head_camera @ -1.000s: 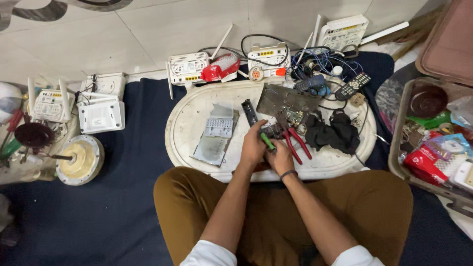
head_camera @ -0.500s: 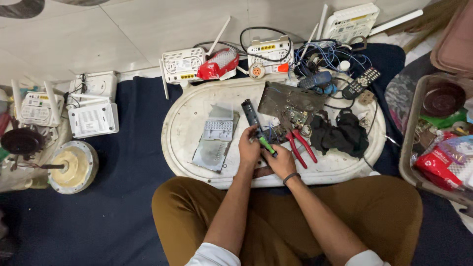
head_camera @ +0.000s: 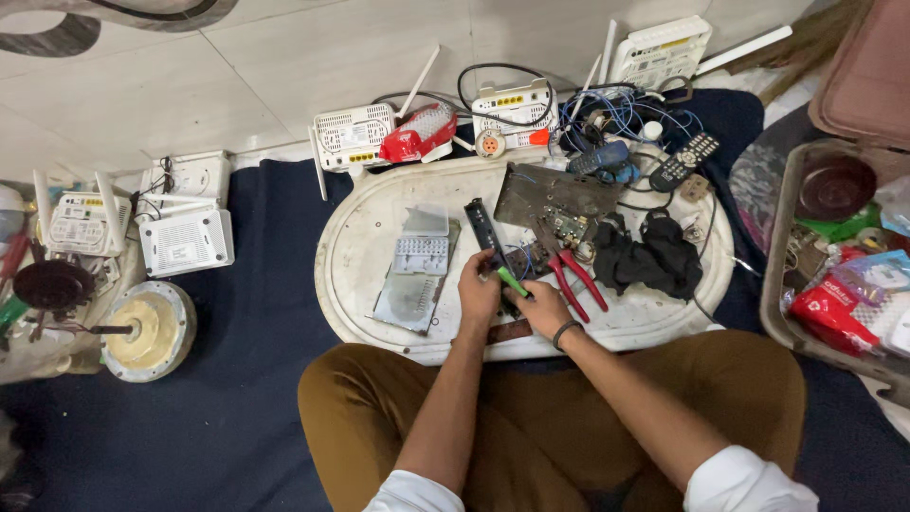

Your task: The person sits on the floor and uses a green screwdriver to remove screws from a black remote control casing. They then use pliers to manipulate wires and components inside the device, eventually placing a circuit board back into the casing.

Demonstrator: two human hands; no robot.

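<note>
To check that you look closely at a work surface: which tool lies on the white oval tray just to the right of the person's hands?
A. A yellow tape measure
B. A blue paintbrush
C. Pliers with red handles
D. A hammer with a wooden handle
C: the pliers with red handles lie on the white oval tray, just right of the right hand and the left hand.

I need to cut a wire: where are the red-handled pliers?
In the head view, the red-handled pliers lie on the white oval tray, just right of the right hand, left of the black cloth.
</note>
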